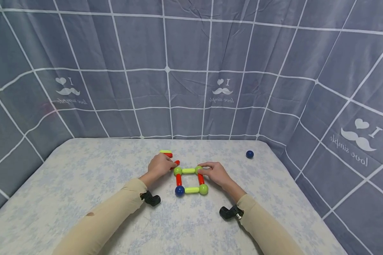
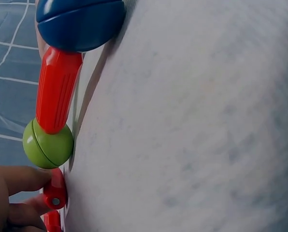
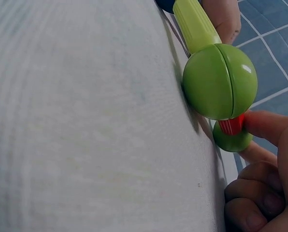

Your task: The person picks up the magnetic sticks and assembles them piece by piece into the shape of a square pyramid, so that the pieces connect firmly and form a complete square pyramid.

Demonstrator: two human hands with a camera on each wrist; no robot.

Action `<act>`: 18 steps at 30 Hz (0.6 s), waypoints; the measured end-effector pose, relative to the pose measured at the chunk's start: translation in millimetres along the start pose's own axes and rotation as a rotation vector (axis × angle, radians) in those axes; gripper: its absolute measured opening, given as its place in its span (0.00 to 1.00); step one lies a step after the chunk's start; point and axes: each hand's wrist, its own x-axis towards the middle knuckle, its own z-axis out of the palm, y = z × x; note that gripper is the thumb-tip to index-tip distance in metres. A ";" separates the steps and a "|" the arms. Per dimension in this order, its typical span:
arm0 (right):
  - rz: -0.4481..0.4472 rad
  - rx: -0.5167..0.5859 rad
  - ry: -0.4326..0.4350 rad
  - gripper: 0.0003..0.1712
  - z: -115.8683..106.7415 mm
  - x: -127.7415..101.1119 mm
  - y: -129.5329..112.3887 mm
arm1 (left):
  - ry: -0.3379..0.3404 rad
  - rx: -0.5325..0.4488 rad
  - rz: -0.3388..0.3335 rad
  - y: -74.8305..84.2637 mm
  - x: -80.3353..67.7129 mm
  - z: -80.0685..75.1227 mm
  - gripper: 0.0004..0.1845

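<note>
A square of sticks and balls lies on the bed. Its far corners are green balls, its near corners a blue ball and a green ball. My left hand pinches a loose red stick whose tip meets the far left green ball. In the left wrist view that held stick sits between my fingertips. My right hand grips the far right green ball, thumb against the right red stick.
Two loose sticks, one yellow-green and one red, lie just beyond my left hand. A loose blue ball rests near the bed's far right corner. A grey checked curtain hangs around the floral bedsheet.
</note>
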 end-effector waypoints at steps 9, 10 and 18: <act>0.000 -0.002 0.003 0.19 0.6 0.3 0.7 | 0.052 -0.116 0.029 -8.6 -2.7 -0.2 0.11; 0.003 -0.002 0.006 0.19 0.8 0.4 0.8 | 0.058 -0.128 0.029 -8.6 -3.3 -0.4 0.11; 0.017 -0.008 0.019 0.18 2.0 0.7 -0.8 | 0.054 -0.212 -0.004 -8.1 -13.7 -2.9 0.11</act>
